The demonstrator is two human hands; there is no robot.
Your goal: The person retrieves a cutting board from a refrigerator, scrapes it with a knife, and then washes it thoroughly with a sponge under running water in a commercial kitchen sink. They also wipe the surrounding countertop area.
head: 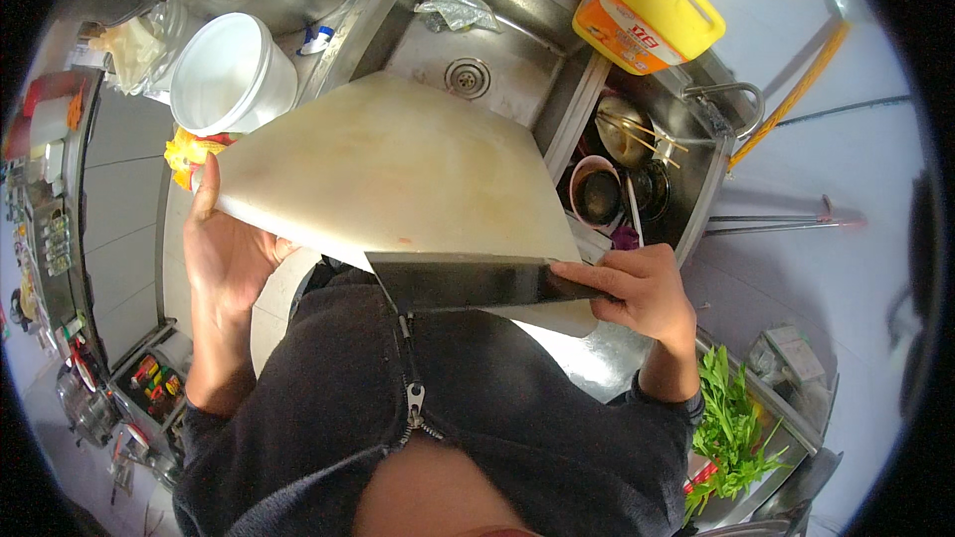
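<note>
A large off-white plastic cutting board is tilted in front of my body, partly over the steel sink. My left hand grips its left edge, thumb on top and fingers beneath. In my right hand is a broad-bladed cleaver, its handle mostly hidden by the fingers. My index finger stretches along the blade. One long edge of the blade lies against the near part of the board, which bears faint stains and a small reddish mark.
Beyond the board is a sink basin with a crumpled plastic wrapper. The basin at right holds pots and chopsticks. A yellow detergent jug stands behind. A white bucket sits at left, leafy greens at lower right.
</note>
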